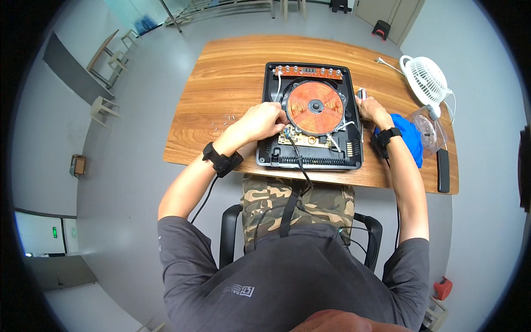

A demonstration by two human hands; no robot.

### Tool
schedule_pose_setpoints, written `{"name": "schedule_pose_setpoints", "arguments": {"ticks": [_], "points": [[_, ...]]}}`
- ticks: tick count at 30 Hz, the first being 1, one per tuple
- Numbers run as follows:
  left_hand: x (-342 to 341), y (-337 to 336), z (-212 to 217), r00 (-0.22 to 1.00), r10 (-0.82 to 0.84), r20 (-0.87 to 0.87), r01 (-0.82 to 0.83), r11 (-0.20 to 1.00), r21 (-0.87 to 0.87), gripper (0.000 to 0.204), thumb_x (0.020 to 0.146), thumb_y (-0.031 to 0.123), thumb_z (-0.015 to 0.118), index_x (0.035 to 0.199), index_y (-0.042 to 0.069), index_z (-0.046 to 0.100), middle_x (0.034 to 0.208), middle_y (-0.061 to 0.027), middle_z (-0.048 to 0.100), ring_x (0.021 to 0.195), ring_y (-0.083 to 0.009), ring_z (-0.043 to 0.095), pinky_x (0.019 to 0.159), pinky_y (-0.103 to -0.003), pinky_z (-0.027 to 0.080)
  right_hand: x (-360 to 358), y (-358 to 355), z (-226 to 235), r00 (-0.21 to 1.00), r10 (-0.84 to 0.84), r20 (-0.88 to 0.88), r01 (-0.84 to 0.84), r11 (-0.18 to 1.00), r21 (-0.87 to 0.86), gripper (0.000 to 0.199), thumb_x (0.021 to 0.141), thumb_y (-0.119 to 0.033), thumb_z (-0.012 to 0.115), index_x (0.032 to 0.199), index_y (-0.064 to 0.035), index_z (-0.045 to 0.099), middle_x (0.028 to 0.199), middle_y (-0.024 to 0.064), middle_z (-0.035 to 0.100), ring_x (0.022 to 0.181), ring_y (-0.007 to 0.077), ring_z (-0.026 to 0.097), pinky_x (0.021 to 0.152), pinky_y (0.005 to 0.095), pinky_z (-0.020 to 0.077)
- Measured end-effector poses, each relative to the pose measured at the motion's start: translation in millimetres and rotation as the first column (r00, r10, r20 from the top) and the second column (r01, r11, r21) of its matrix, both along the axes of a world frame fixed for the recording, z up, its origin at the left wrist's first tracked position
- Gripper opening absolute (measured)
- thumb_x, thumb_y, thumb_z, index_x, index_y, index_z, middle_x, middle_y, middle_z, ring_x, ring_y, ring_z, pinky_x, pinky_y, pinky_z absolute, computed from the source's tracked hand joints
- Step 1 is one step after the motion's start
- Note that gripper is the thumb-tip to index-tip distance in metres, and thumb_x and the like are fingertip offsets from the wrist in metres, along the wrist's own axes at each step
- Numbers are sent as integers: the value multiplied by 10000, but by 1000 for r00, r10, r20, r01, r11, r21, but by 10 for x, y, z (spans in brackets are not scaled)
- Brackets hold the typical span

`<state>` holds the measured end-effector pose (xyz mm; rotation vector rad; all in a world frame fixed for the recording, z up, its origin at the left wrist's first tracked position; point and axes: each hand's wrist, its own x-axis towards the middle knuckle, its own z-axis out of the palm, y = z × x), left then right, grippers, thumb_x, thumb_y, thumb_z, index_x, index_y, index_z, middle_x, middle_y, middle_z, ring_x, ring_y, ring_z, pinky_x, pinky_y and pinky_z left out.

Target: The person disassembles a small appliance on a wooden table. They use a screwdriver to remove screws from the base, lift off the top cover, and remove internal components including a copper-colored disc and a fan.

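Head view: seated person at a wooden desk point(232, 72), opened induction cooker point(310, 119) in the middle.
Cooker: black lidless housing holding an orange copper coil point(315, 106) and circuit boards.
Left hand point(264, 119): fingers curled on the housing's left edge beside the coil.
Right hand point(371, 108): clenched on a small silvery tool point(362, 94) at the cooker's right edge.
Containers: clear plastic bag point(428, 128), contents unclear, beside blue cloth point(410, 138).
Other: white fan point(425, 78); small screws point(225, 119) at left.
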<state>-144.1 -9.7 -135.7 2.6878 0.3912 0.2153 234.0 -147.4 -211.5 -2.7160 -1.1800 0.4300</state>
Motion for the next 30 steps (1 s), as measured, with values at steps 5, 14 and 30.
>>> {"name": "schedule_pose_setpoints", "arguments": {"ticks": [5, 14, 30], "points": [[36, -18, -23, 999, 34, -34, -33, 999, 34, 162, 805, 174, 754, 929, 70, 758, 949, -117, 695, 913, -325, 689, 795, -430, 554, -228, -72, 390, 998, -16, 67, 15, 1000, 22, 831, 993, -696, 375, 1165, 62, 669, 1132, 318, 683, 1127, 459, 646, 950, 513, 514], [48, -18, -89, 995, 84, -60, -82, 996, 33, 163, 795, 163, 763, 911, 49, 754, 953, -147, 722, 934, -341, 698, 812, -437, 559, -1460, -313, 1160, 713, 657, 243, -696, 622, 359, 266, 953, -310, 647, 1039, -62, 688, 1004, 145, 652, 941, 362, 674, 788, 467, 554], [29, -19, -237, 998, 36, 57, -40, 997, 61, 113, 817, 112, 726, 903, 39, 734, 934, -139, 694, 933, -363, 681, 796, -462, 552, -1963, -18, 928, 469, 875, 119, -883, 460, 97, 288, 1009, -311, 539, 1098, -125, 740, 1014, 179, 627, 921, 378, 668, 796, 514, 542]]}}
